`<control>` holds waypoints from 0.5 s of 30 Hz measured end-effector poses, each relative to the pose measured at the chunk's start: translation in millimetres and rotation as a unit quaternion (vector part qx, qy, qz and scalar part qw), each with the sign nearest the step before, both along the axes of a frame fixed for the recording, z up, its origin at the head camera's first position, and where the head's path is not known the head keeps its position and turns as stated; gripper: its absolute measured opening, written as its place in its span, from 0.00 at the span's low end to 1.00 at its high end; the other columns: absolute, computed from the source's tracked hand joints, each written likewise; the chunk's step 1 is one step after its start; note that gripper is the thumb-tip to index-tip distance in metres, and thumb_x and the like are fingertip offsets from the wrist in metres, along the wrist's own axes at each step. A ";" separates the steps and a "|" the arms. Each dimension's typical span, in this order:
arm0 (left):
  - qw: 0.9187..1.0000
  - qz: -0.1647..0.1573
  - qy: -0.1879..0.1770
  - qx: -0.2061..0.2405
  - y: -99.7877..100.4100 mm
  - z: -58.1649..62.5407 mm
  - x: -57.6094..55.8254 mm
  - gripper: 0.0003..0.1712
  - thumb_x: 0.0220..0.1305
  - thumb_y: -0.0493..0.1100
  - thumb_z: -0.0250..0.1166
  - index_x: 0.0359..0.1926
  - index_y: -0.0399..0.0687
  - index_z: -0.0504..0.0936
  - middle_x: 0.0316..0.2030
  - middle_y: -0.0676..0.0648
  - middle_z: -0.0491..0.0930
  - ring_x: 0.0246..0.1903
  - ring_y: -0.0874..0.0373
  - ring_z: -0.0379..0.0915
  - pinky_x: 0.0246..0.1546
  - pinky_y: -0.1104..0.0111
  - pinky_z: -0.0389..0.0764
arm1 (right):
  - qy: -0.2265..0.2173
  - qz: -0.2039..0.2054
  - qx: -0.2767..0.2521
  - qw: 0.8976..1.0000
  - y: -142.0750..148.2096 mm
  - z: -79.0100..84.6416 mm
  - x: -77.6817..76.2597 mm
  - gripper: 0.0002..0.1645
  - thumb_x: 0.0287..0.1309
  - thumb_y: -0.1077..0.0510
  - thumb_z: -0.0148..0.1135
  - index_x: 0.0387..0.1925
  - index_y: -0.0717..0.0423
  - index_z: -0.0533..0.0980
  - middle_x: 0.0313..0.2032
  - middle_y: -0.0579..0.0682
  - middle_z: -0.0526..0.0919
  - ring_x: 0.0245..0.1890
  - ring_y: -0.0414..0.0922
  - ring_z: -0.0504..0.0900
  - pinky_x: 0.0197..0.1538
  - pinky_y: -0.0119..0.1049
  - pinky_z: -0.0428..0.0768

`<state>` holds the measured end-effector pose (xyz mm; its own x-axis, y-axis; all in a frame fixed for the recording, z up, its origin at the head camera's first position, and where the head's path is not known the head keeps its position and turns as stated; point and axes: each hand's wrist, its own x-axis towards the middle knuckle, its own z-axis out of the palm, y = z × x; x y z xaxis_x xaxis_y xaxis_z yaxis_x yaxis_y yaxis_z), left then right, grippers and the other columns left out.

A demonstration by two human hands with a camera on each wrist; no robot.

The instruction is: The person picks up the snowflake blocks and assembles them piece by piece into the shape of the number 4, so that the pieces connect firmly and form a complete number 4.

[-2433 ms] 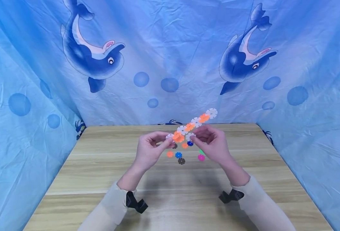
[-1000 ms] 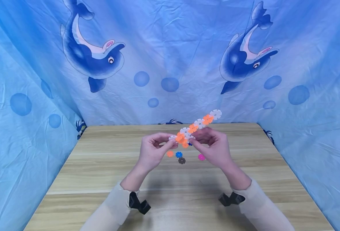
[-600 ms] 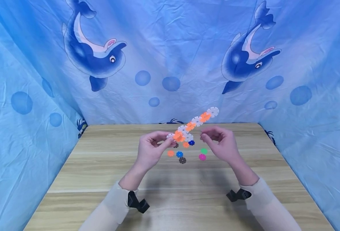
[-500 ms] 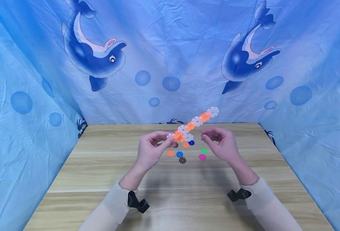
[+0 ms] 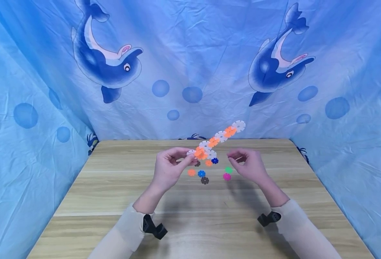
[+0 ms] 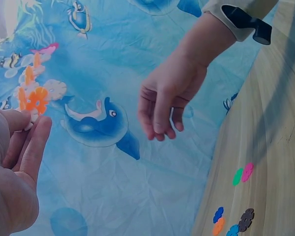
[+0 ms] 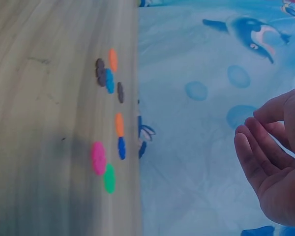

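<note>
My left hand point(image 5: 168, 169) pinches a white notched disc at the near left end of a chain of snowflake discs point(image 5: 214, 141). White and orange discs alternate along the chain, which slants up to the far right above the table. At its near end, orange discs cluster with a white disc on either side. In the left wrist view, thumb and fingers of the left hand point(image 6: 14, 162) meet on the white disc. My right hand point(image 5: 249, 165) hovers to the right of the chain, apart from it, fingers loosely bent. The right wrist view shows nothing in the right hand point(image 7: 280, 162).
Loose snowflake discs lie on the wooden table point(image 5: 190, 216) beneath the hands. Among them are a green disc point(image 5: 228, 170), a pink disc point(image 5: 227, 176), a light blue disc point(image 5: 201, 173) and a dark blue disc point(image 5: 214, 160). A dolphin-print curtain point(image 5: 190, 54) surrounds the table.
My right hand has let go of the white disc at the chain's near right side, moved off to the right and sunk slightly. My left hand keeps its pinch with little movement.
</note>
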<state>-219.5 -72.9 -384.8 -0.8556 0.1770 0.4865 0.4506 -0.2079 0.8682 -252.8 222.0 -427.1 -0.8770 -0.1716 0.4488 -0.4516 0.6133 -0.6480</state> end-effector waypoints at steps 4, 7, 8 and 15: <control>1.000 0.002 0.002 -0.003 -0.2 0.2 0.5 0.11 0.66 0.27 0.70 0.48 0.22 0.85 0.37 0.58 0.91 0.33 0.61 0.91 0.40 0.61 0.93 | -0.026 -0.007 0.006 1.000 1.0 -9.1 -4.4 0.09 0.64 0.65 0.72 0.44 0.54 0.88 0.39 0.51 0.93 0.39 0.47 0.91 0.42 0.34 0.90; 1.000 0.001 0.003 -0.002 0.7 -0.6 0.6 0.10 0.67 0.27 0.70 0.47 0.23 0.86 0.37 0.57 0.91 0.33 0.61 0.91 0.40 0.61 0.93 | -0.042 -0.008 0.014 0.999 0.3 -16.0 -7.4 0.09 0.64 0.65 0.72 0.44 0.54 0.88 0.39 0.50 0.93 0.39 0.46 0.91 0.43 0.35 0.91; 1.000 0.002 0.003 -0.001 0.9 -1.1 0.4 0.10 0.67 0.27 0.70 0.47 0.23 0.86 0.37 0.57 0.91 0.33 0.61 0.91 0.40 0.61 0.93 | -0.046 -0.007 0.016 0.999 -0.7 -17.6 -8.3 0.09 0.64 0.65 0.72 0.44 0.54 0.88 0.39 0.50 0.93 0.39 0.46 0.91 0.43 0.36 0.91; 1.000 0.000 0.000 0.000 0.9 -2.0 0.2 0.11 0.66 0.26 0.70 0.48 0.22 0.85 0.37 0.57 0.91 0.33 0.61 0.91 0.40 0.60 0.93 | -0.077 0.012 0.036 0.996 -10.8 -29.7 -16.7 0.09 0.65 0.63 0.71 0.46 0.54 0.88 0.40 0.49 0.93 0.40 0.43 0.89 0.45 0.38 0.91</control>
<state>-219.3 -72.0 -386.8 -0.8557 0.1765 0.4864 0.4506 -0.2077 0.8682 -269.4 211.2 -456.8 -0.9297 -0.2195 0.2958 -0.3654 0.6509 -0.6655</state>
